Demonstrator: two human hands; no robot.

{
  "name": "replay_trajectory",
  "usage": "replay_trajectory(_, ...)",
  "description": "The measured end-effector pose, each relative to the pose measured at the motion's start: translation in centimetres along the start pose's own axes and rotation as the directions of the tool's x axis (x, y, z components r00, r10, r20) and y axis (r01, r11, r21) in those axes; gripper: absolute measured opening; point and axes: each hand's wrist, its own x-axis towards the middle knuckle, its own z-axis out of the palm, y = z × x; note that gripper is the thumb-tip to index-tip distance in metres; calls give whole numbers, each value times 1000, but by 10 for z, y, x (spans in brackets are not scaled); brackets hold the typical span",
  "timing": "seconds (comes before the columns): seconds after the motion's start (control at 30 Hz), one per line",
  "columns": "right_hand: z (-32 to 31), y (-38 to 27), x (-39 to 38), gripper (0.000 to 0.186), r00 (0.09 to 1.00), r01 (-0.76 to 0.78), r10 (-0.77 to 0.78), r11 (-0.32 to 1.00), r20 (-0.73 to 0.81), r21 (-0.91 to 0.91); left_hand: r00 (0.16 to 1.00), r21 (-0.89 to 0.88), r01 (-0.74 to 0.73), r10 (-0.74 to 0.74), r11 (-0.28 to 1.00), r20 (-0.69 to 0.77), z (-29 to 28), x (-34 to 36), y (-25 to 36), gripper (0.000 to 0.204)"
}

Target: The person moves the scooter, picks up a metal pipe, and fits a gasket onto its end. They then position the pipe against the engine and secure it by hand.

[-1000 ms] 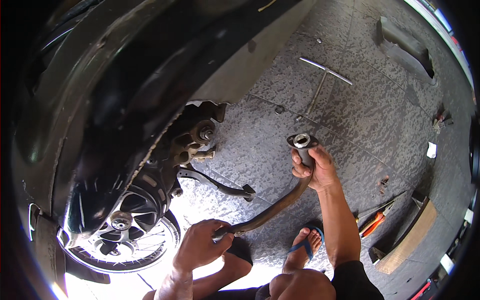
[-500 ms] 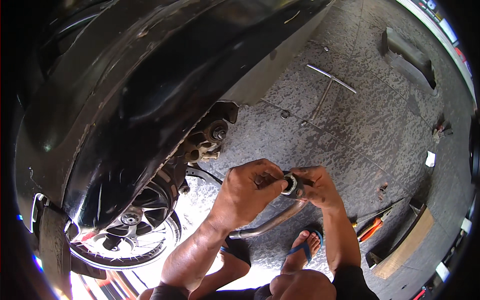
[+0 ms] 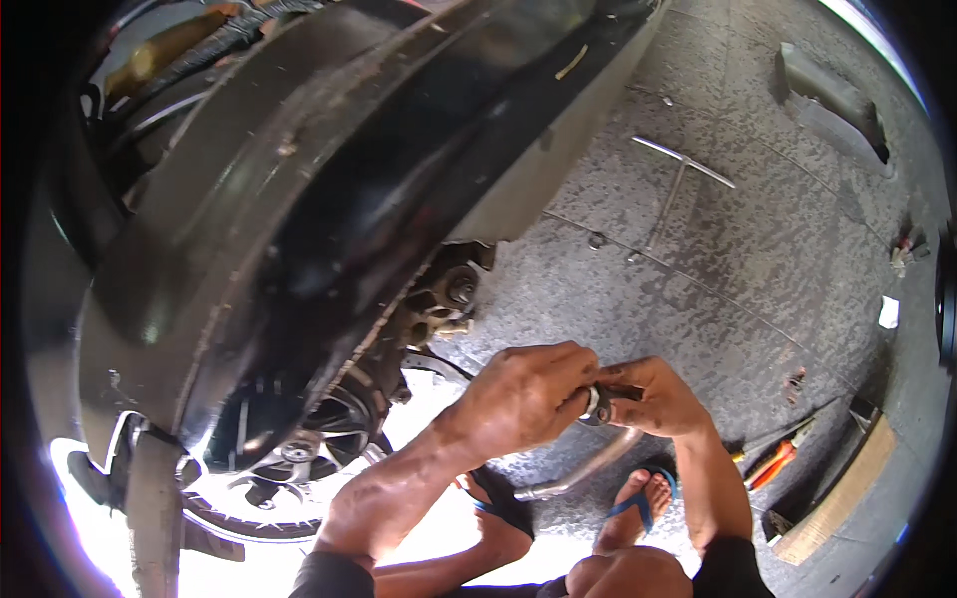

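Speckled floor [image 3: 718, 269] is spreading beneath; right hand [image 3: 658, 399] is gripping the pipe [image 3: 586, 470] near its flange, left hand [image 3: 528, 394] is hovering at its mouth, grip unclear; long axis is curving down-left below the fingers [image 3: 578, 371].

This view comes from the left of 2 wide fisheye cameras worn side by side on the person's head; it faces down, upright, at the floor [image 3: 758, 279]; the left hand [image 3: 523, 399] and right hand [image 3: 663, 399] sit close, below and right of centre; the forearms [image 3: 399, 493] enter from the lower edge; the motorbike [image 3: 369, 209] looms near at left; the T-shaped wrench [image 3: 684, 164] lies farther off, toward the top.
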Motion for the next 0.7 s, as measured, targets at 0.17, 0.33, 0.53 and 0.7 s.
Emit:
replay_trajectory(0.17,0,-6,19,43,983,-158,154,987,-95,-36,933,-279,333,-357,901,-37,11,-15,-25,12)
replay_trajectory(0.33,5,-26,66,29,985,-137,128,988,-119,-71,531,-700,352,-748,622,-397,56,-53,-13,39)
replay_trajectory(0.53,-22,-11,143,29,991,-126,129,985,-23,119,678,-96,729,-734,677,-33,67,-26,-24,45)
replay_trajectory(0.7,-18,-24,200,31,972,-236,236,969,6,74,703,-4,695,-682,719,-201,36,-13,-42,30)
